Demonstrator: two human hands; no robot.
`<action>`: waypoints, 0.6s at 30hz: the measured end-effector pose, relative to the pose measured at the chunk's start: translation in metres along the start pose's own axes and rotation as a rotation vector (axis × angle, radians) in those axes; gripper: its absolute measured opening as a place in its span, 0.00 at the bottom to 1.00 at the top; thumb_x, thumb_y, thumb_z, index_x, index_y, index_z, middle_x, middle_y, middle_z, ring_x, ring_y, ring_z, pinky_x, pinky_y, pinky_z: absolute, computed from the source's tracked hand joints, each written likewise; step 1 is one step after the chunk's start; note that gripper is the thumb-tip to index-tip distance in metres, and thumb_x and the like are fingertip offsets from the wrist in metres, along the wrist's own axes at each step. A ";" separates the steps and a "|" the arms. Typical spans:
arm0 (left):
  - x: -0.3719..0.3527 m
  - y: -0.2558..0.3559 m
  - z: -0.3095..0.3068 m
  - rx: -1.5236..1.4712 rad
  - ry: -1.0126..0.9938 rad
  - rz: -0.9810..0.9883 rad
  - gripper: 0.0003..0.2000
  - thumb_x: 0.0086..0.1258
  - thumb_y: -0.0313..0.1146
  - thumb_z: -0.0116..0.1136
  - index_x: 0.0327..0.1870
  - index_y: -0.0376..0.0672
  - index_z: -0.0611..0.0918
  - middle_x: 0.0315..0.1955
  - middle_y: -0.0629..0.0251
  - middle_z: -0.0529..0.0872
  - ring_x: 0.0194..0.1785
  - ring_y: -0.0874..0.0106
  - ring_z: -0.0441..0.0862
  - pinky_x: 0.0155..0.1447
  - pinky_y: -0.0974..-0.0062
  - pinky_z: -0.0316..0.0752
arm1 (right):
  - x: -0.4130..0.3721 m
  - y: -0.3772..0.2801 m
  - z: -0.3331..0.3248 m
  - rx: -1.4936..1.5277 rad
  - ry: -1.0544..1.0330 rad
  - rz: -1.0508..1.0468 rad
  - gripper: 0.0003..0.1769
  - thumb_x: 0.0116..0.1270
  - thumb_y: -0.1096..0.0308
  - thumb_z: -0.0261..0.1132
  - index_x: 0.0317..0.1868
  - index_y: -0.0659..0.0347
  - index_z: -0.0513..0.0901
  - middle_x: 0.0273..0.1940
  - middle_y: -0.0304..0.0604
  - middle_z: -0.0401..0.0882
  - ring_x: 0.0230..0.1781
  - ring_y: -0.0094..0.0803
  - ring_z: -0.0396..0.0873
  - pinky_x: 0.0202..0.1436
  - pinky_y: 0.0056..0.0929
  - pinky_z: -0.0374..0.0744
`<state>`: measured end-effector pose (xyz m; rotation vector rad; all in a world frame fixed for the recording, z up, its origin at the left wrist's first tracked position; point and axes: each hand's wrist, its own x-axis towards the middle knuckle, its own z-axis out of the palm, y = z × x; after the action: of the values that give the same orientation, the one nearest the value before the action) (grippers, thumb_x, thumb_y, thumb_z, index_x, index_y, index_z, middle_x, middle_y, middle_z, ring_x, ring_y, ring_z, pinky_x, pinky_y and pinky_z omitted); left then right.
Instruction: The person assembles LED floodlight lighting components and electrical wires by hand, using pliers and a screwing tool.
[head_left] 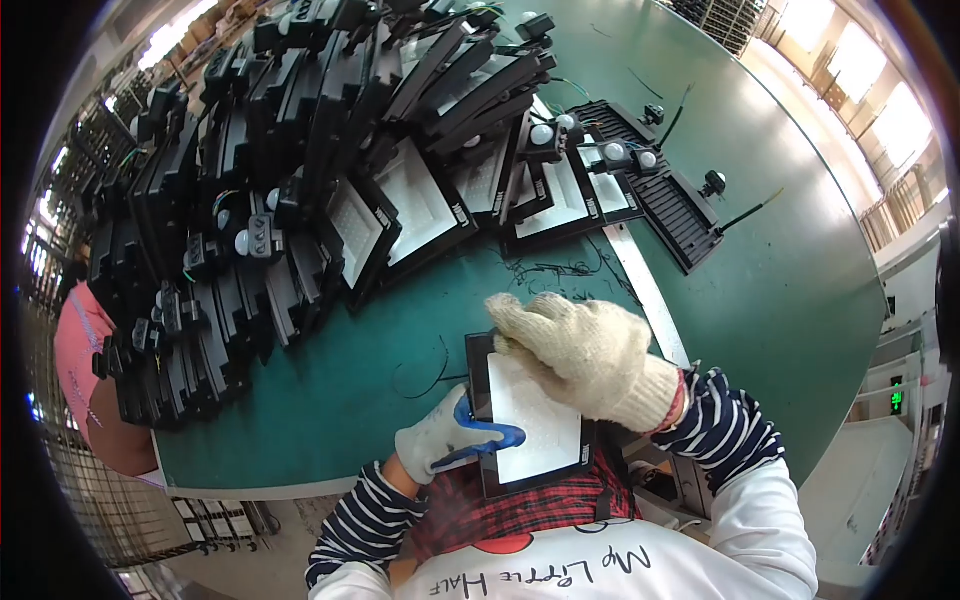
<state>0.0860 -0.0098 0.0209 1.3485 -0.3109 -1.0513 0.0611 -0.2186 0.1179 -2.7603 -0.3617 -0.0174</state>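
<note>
A black-framed floodlight (545,440) with a bright glass front is tilted up against the near table edge, close to my body. My left hand (445,436), in a white glove with blue-coated fingers, grips its left side, thumb lying across the glass. Over the upper part of the glass is my right hand (580,355), in a thick cream knit glove. Its fingers are pressed together and bent, and its palm side is hidden, so whatever it may hold does not show. A thin black wire (425,380) lies left of the floodlight.
Many black floodlights (330,150) with sensor heads stand densely packed across the left and back of the green table (330,420). More lie face down (685,215) at the right. Loose wire scraps (570,270) and a white strip (650,300) lie mid-table. A person in pink (85,350) is at far left.
</note>
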 end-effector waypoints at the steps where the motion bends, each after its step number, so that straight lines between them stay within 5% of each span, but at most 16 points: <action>1: -0.002 0.001 -0.003 0.114 0.029 -0.022 0.32 0.59 0.35 0.79 0.61 0.34 0.74 0.44 0.70 0.82 0.43 0.81 0.79 0.50 0.81 0.79 | 0.003 -0.006 0.007 0.005 0.023 0.007 0.18 0.78 0.55 0.55 0.61 0.52 0.72 0.42 0.47 0.83 0.34 0.49 0.87 0.36 0.45 0.85; 2: -0.005 0.001 -0.004 0.228 0.058 -0.044 0.31 0.59 0.35 0.79 0.59 0.34 0.75 0.42 0.71 0.81 0.41 0.82 0.78 0.47 0.81 0.78 | 0.005 -0.008 0.013 -0.009 0.100 -0.031 0.18 0.75 0.57 0.59 0.61 0.53 0.75 0.40 0.46 0.83 0.31 0.47 0.86 0.32 0.42 0.84; 5: -0.010 0.003 -0.002 -0.106 0.034 -0.017 0.30 0.59 0.39 0.79 0.56 0.34 0.75 0.38 0.74 0.77 0.38 0.83 0.73 0.44 0.81 0.76 | 0.011 -0.009 0.019 -0.002 0.281 -0.146 0.18 0.70 0.62 0.67 0.58 0.54 0.81 0.33 0.43 0.83 0.24 0.41 0.83 0.25 0.35 0.80; 11: -0.005 0.017 -0.020 0.241 -0.174 -0.046 0.37 0.53 0.34 0.79 0.65 0.34 0.76 0.54 0.59 0.84 0.57 0.69 0.81 0.64 0.73 0.74 | 0.026 0.031 -0.034 -0.092 -0.156 -0.371 0.16 0.72 0.53 0.63 0.54 0.49 0.84 0.38 0.40 0.84 0.34 0.43 0.86 0.33 0.41 0.84; 18: -0.005 0.015 -0.025 0.564 -0.119 0.118 0.37 0.47 0.46 0.82 0.58 0.35 0.81 0.48 0.58 0.87 0.52 0.64 0.85 0.58 0.73 0.77 | 0.055 0.017 -0.050 -0.281 -0.562 -0.437 0.11 0.73 0.55 0.62 0.48 0.49 0.83 0.40 0.40 0.84 0.37 0.41 0.87 0.35 0.40 0.86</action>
<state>0.1077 0.0084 0.0292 1.7419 -0.8108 -0.9826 0.1201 -0.2377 0.1622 -2.8486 -1.1804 0.6504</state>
